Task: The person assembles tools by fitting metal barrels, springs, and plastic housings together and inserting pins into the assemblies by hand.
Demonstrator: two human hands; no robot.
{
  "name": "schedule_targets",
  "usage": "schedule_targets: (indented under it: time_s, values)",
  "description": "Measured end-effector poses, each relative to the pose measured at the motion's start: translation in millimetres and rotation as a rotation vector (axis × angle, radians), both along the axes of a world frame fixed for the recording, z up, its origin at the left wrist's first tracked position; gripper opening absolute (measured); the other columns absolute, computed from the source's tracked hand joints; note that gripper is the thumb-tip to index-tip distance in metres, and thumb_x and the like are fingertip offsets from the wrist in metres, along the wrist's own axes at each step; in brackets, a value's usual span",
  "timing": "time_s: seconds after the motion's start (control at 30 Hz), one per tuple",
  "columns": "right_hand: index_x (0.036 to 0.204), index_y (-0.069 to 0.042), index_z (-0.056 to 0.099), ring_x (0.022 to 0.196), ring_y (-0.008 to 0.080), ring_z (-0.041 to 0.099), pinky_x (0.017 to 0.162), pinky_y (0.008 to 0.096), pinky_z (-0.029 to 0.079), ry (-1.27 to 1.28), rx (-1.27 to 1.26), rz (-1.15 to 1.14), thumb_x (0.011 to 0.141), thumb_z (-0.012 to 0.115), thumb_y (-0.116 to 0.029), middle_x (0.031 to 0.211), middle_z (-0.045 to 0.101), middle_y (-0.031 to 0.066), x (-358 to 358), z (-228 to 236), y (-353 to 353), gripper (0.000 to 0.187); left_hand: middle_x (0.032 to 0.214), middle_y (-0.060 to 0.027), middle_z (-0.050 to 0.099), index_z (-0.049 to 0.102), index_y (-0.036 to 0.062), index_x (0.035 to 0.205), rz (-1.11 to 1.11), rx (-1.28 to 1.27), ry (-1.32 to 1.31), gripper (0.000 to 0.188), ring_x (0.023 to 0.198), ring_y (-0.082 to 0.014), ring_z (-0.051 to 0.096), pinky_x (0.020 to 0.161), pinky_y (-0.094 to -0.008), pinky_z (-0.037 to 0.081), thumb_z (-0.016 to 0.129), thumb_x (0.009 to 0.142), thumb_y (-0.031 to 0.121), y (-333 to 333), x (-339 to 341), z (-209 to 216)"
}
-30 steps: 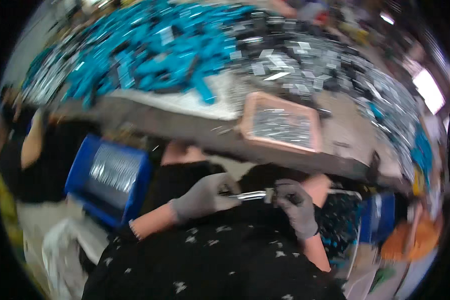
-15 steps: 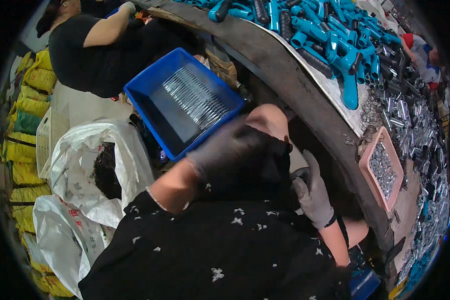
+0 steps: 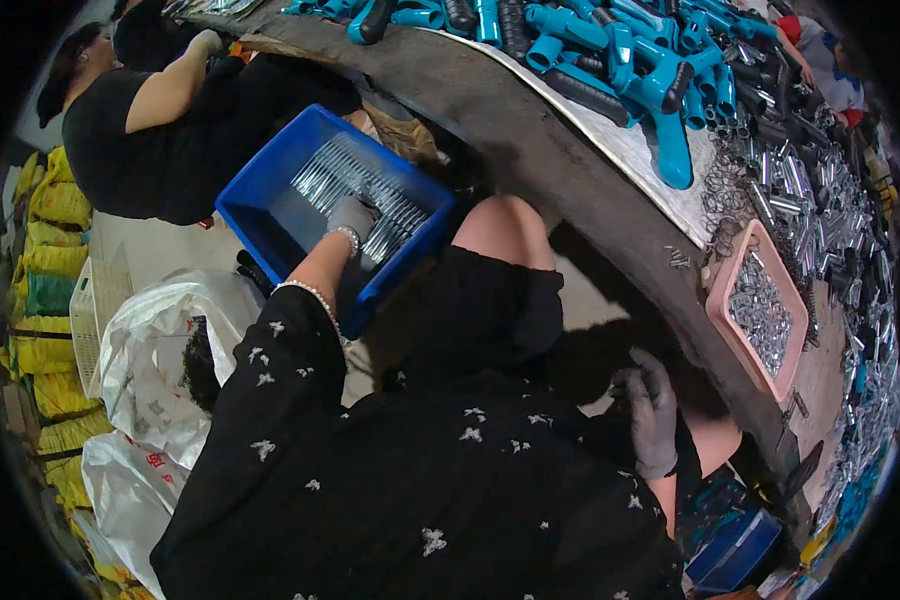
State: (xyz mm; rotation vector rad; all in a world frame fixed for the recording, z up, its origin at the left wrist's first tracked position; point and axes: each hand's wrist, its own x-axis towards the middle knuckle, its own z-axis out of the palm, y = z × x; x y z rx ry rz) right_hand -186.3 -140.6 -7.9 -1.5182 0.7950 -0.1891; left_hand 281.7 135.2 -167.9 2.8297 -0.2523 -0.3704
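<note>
My left hand (image 3: 353, 217), in a grey glove, reaches into a blue plastic bin (image 3: 263, 168). Its fingers are curled down at a row of slim shiny metal pieces (image 3: 394, 221) laid side by side, and whatever it grips is hidden under the fingers. Over my lap at the right, my right hand (image 3: 651, 415) wears a similar glove with darkened fingertips. Its fingers are apart and loosely bent, and I see nothing held in them.
The workbench (image 3: 610, 190) curves along the right, bearing teal handle-shaped parts (image 3: 673, 150), loose metal pieces (image 3: 830, 240) and a pink tray (image 3: 720, 300) of small metal parts. White sacks (image 3: 135, 365) stand at left. Another person (image 3: 150, 130) sits beyond the bin. A blue container (image 3: 735, 550) lies lower right.
My left hand has gone from over my lap, away and leftward into the blue bin. My right hand has dropped slightly nearer and its fingers have shifted. The whole view has shifted a little.
</note>
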Motion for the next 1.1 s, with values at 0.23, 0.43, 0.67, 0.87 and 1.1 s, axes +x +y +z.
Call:
schedule_targets:
  time_s: [0.23,0.43,0.67,0.87,1.1]
  values:
    - [0.131,-0.003,0.052,0.084,0.0129,0.062,0.073,0.0253,0.048,-0.049,-0.099,0.118,0.100,0.053,-0.015,0.095,0.065,0.0071,-8,-19,2,0.033,0.128,-0.0244,0.059,0.064,0.0091,0.126,0.093,0.070,0.043,0.042,0.117,-0.0380,0.060,0.098,-0.0444,0.050,0.064,0.087,0.025,-12,5,-5]
    - [0.126,0.000,0.055,0.082,0.0138,0.062,0.074,0.0260,0.049,-0.009,-0.143,0.125,0.099,0.053,-0.010,0.095,0.065,0.0080,-10,-20,4,0.029,0.132,-0.0240,0.057,0.065,0.0081,0.123,0.107,0.088,0.112,0.046,0.119,-0.0395,0.058,0.100,-0.0447,0.048,0.070,0.083,0.029,-11,14,-7]
    - [0.124,0.001,0.056,0.082,0.0137,0.062,0.074,0.0269,0.050,-0.066,-0.129,0.175,0.098,0.054,-0.009,0.095,0.065,0.0077,-13,-13,4,0.028,0.099,-0.0157,0.073,0.075,0.0045,0.095,-0.396,0.056,-0.058,0.022,0.090,-0.0295,0.068,0.079,-0.0375,0.052,0.064,0.082,0.018,25,28,7]
    - [0.123,-0.001,0.060,0.090,0.0211,0.064,0.085,0.0339,0.051,0.013,-0.294,0.309,0.090,0.068,-0.013,0.100,0.067,0.0133,19,30,2,0.036,0.078,-0.0012,0.063,0.069,-0.0011,0.097,-0.273,-0.694,0.647,0.023,0.071,-0.0106,0.057,0.064,-0.0256,0.043,0.067,0.081,0.015,-52,-146,186]
    - [0.113,-0.003,0.066,0.094,0.0207,0.065,0.088,0.0330,0.050,-0.231,-0.310,0.505,0.080,0.073,-0.013,0.099,0.069,0.0094,22,55,-2,0.035,0.073,0.0019,0.060,0.069,0.0031,0.088,-0.491,-0.769,1.205,0.014,0.065,-0.0058,0.053,0.059,-0.0220,0.040,0.067,0.085,0.017,-134,-269,212]
